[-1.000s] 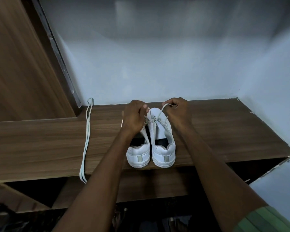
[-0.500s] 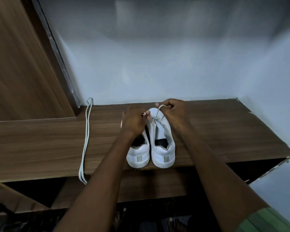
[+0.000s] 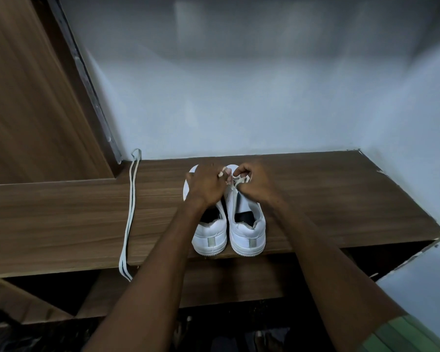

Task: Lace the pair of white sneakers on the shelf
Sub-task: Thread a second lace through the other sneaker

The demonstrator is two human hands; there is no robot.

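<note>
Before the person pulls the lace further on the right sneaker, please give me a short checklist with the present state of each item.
1. Both hands on the lace: left hand and right hand are closed at the lace above the right sneaker: ok.
2. Lace through the correct eyelet: hidden by fingers: cannot tell.
3. Right sneaker flat on the shelf: ok.
4. Left sneaker laced: no lace visible on it: not ok.
5. Spare lace ready: lies on the shelf, its ends hanging over the front edge: ok.
</note>
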